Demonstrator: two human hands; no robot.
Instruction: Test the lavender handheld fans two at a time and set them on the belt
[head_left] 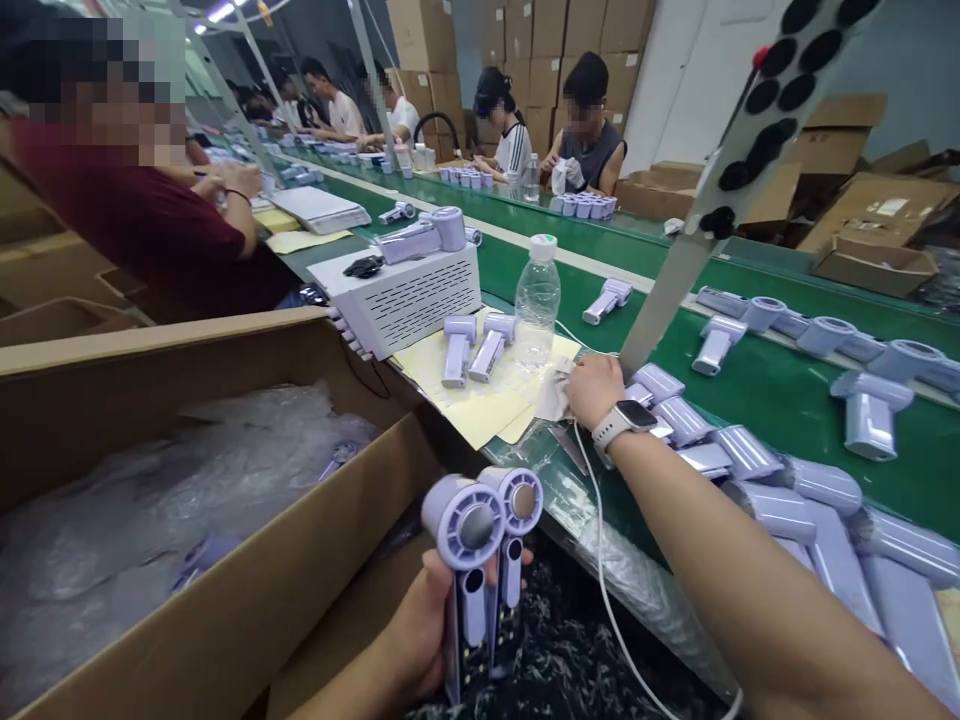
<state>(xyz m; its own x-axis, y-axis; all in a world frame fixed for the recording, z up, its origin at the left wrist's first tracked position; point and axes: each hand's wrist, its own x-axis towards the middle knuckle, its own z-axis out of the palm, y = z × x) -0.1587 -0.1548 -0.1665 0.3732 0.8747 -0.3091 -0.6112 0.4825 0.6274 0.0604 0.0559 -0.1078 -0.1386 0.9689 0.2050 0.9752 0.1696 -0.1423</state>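
My left hand (421,615) is wrapped round two lilac handheld fans (463,525) side by side, low in front of me. Their round heads face up toward me, and the handles show dark inner parts with small pale pieces. Over the table edge, my right hand (596,388), with a watch on its wrist, is closed on a crumpled white cloth or tissue (553,393). Its fingertips are partly hidden. Beside it stands a clear plastic bottle (537,305) with a white cap. Two more lilac fans (472,348) lie on yellow paper (480,408) just left of the bottle.
An open cardboard box (360,480) with plastic bags is on my left. Lilac fan parts (750,455) are heaped under my right forearm. A slanted metal post (675,270), a white cable (600,540), a vented white box (420,290) and a green conveyor (795,400) surround the table. Several people work nearby.
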